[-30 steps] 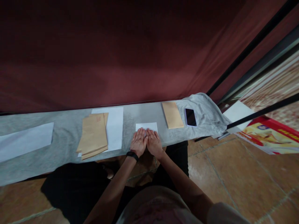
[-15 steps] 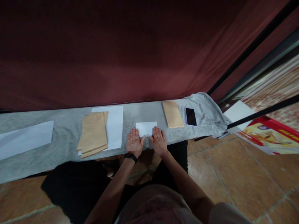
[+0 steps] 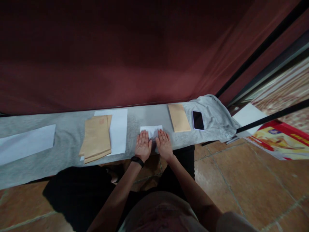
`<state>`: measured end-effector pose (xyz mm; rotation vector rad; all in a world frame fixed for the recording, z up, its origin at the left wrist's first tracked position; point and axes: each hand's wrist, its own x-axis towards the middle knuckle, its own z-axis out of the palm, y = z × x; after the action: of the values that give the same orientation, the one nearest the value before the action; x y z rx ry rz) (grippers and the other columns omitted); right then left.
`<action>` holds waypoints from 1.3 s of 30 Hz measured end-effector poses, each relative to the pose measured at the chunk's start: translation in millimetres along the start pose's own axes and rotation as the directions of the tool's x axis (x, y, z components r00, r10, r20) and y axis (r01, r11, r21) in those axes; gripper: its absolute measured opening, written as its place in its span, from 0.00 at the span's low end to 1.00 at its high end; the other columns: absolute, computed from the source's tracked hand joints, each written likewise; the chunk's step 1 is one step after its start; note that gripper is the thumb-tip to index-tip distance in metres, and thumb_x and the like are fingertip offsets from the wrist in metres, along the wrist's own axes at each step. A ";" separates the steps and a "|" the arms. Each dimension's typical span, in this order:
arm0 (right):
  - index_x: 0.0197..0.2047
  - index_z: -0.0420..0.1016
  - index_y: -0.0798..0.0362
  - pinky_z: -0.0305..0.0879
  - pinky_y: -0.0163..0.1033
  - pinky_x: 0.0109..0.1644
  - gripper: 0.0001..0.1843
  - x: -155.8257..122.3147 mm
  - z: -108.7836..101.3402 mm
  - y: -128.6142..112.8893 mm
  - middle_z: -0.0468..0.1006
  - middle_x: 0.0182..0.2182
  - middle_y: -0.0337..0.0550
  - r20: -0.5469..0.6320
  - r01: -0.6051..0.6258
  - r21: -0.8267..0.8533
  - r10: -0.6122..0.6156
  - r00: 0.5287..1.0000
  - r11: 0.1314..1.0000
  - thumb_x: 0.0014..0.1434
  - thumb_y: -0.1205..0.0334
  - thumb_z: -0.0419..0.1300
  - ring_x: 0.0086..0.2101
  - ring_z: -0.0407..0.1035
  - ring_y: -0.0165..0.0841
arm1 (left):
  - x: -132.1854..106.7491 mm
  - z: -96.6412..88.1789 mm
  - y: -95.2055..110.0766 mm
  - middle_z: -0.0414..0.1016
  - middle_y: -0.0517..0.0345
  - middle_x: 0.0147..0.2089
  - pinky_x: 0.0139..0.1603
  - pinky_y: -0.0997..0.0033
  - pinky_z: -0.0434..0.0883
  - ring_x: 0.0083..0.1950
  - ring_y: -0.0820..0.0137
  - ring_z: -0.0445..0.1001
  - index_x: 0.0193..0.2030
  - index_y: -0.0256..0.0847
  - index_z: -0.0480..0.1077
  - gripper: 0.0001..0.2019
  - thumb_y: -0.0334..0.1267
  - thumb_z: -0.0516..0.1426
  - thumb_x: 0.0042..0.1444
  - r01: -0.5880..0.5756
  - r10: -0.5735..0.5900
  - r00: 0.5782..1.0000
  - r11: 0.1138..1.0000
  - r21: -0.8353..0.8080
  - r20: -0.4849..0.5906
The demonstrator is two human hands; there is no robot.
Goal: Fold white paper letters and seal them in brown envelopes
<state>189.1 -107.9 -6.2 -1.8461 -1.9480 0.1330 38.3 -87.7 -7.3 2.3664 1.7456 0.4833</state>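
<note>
A small white sheet of paper (image 3: 151, 129), which looks folded, lies on the grey cloth in front of me. My left hand (image 3: 143, 145) rests flat on its left part, fingers stretched out. On the right part lies my right hand (image 3: 164, 144), also flat with fingers extended. Both hands cover the paper's near portion. To the left, several brown envelopes (image 3: 98, 137) overlap on larger white sheets (image 3: 119, 129). Another brown envelope or stack of them (image 3: 179, 118) is to the right of my hands.
A phone (image 3: 198, 120) lies at the right on the grey cloth (image 3: 67, 129). Long white paper (image 3: 29, 141) stretches across the far left. A dark red curtain (image 3: 108, 83) hangs behind the table. Black poles (image 3: 272, 116) and a red and yellow box (image 3: 282, 138) stand at the right.
My left hand has shifted right and slightly forward, from the paper's left edge onto it. My right hand has edged forward too, so more of the paper is covered.
</note>
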 end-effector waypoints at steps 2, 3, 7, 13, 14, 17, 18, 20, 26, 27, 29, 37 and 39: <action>0.73 0.58 0.58 0.50 0.53 0.73 0.28 7.0 0.2 -6.3 0.61 0.70 0.51 0.041 0.043 0.024 -0.044 0.998 0.999 0.75 0.56 0.41 0.69 0.54 0.40 | 7.8 1.7 4.1 0.52 0.44 0.77 0.78 0.51 0.47 0.79 0.62 0.43 0.75 0.31 0.52 0.29 0.37 0.41 0.69 -0.058 0.058 0.996 0.998 -0.011 0.063; 0.73 0.58 0.57 0.50 0.51 0.73 0.28 10.7 0.8 -9.1 0.61 0.70 0.49 0.061 0.058 0.031 -0.059 0.996 0.998 0.75 0.56 0.40 0.69 0.54 0.39 | 12.0 2.6 5.4 0.51 0.45 0.77 0.78 0.52 0.47 0.79 0.63 0.43 0.75 0.31 0.51 0.30 0.35 0.40 0.68 -0.072 0.073 0.993 0.997 -0.012 0.098; 0.72 0.60 0.57 0.49 0.51 0.74 0.28 23.9 5.6 -15.4 0.63 0.70 0.49 0.109 0.073 0.031 -0.075 0.991 0.997 0.76 0.55 0.39 0.69 0.55 0.38 | 26.6 5.1 4.5 0.47 0.43 0.78 0.78 0.53 0.45 0.79 0.62 0.40 0.75 0.28 0.50 0.31 0.32 0.39 0.66 -0.083 0.080 0.974 0.997 0.006 0.210; 0.71 0.61 0.54 0.48 0.56 0.73 0.27 33.5 12.7 -17.2 0.64 0.69 0.52 0.111 0.065 0.012 -0.066 0.992 0.998 0.75 0.56 0.42 0.69 0.55 0.41 | 34.2 7.9 -3.1 0.47 0.44 0.78 0.78 0.52 0.43 0.80 0.62 0.39 0.76 0.30 0.49 0.31 0.33 0.39 0.66 -0.042 0.036 0.977 0.999 0.024 0.209; 0.72 0.61 0.54 0.47 0.57 0.73 0.27 34.2 13.6 -17.4 0.63 0.69 0.52 0.107 0.054 0.008 -0.055 0.993 0.999 0.75 0.56 0.43 0.69 0.55 0.42 | 34.6 8.4 -3.8 0.47 0.44 0.78 0.78 0.52 0.43 0.80 0.62 0.39 0.76 0.29 0.49 0.31 0.33 0.39 0.66 -0.029 0.023 0.980 0.999 0.027 0.197; 0.72 0.59 0.57 0.45 0.58 0.73 0.28 36.3 16.3 -16.4 0.62 0.69 0.54 0.094 0.020 -0.002 -0.020 0.995 1.000 0.74 0.55 0.44 0.69 0.54 0.42 | 36.3 9.2 -6.2 0.48 0.44 0.78 0.78 0.53 0.42 0.80 0.62 0.40 0.75 0.28 0.50 0.30 0.35 0.38 0.68 0.005 -0.010 0.988 0.999 0.031 0.155; 0.72 0.59 0.57 0.45 0.58 0.73 0.29 37.2 17.2 -15.5 0.62 0.69 0.55 0.090 0.015 -0.004 -0.015 0.996 1.000 0.74 0.55 0.44 0.70 0.53 0.43 | 37.2 9.2 -7.4 0.48 0.43 0.78 0.78 0.52 0.42 0.80 0.61 0.40 0.75 0.28 0.50 0.30 0.36 0.38 0.68 0.013 -0.017 0.990 0.999 0.031 0.143; 0.73 0.57 0.59 0.44 0.59 0.73 0.29 39.0 19.1 -12.7 0.61 0.70 0.56 0.080 0.016 -0.009 -0.016 0.997 1.000 0.74 0.54 0.44 0.70 0.53 0.44 | 39.3 8.8 -10.5 0.47 0.42 0.78 0.78 0.52 0.42 0.79 0.60 0.41 0.75 0.27 0.51 0.30 0.38 0.39 0.68 0.023 -0.026 0.992 0.999 0.029 0.127; 0.73 0.56 0.62 0.45 0.58 0.73 0.31 42.0 24.2 -2.4 0.59 0.70 0.58 0.042 0.002 -0.052 0.000 0.999 0.999 0.75 0.53 0.43 0.70 0.52 0.46 | 41.6 7.7 -18.6 0.47 0.43 0.78 0.78 0.53 0.42 0.79 0.60 0.42 0.75 0.28 0.50 0.32 0.44 0.41 0.69 0.099 -0.102 0.991 0.994 0.044 0.089; 0.73 0.55 0.62 0.45 0.58 0.73 0.31 41.6 24.7 -0.8 0.59 0.71 0.58 0.037 0.001 -0.058 0.002 0.999 0.998 0.75 0.52 0.43 0.70 0.52 0.46 | 40.8 7.6 -19.4 0.47 0.43 0.78 0.78 0.53 0.42 0.79 0.60 0.42 0.75 0.29 0.49 0.32 0.45 0.41 0.69 0.110 -0.113 0.990 0.993 0.044 0.081; 0.74 0.54 0.62 0.45 0.58 0.72 0.32 40.1 25.0 2.0 0.58 0.71 0.59 0.022 -0.007 -0.068 0.009 1.000 0.998 0.75 0.52 0.43 0.70 0.52 0.46 | 38.6 7.1 -20.9 0.47 0.42 0.78 0.78 0.52 0.42 0.79 0.60 0.43 0.75 0.29 0.49 0.32 0.46 0.41 0.70 0.127 -0.130 0.990 0.991 0.041 0.063; 0.74 0.52 0.67 0.46 0.58 0.73 0.34 31.2 21.4 9.7 0.57 0.70 0.64 -0.033 -0.047 -0.123 0.044 0.999 0.991 0.75 0.50 0.43 0.70 0.51 0.47 | 30.9 3.3 -22.7 0.46 0.40 0.78 0.78 0.51 0.43 0.79 0.57 0.44 0.75 0.26 0.49 0.33 0.46 0.42 0.69 0.192 -0.193 0.981 0.981 0.034 0.029; 0.73 0.52 0.68 0.47 0.58 0.72 0.35 28.7 20.3 10.7 0.57 0.70 0.65 -0.043 -0.052 -0.135 0.047 0.998 0.989 0.75 0.50 0.43 0.70 0.52 0.49 | 29.1 3.1 -22.2 0.46 0.38 0.78 0.78 0.50 0.44 0.79 0.56 0.44 0.75 0.25 0.48 0.34 0.46 0.42 0.69 0.203 -0.204 0.979 0.979 0.034 0.015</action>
<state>191.1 -74.4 -21.0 -1.9695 -1.9273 -0.0223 27.1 -53.1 -12.6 2.1718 1.9736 0.4046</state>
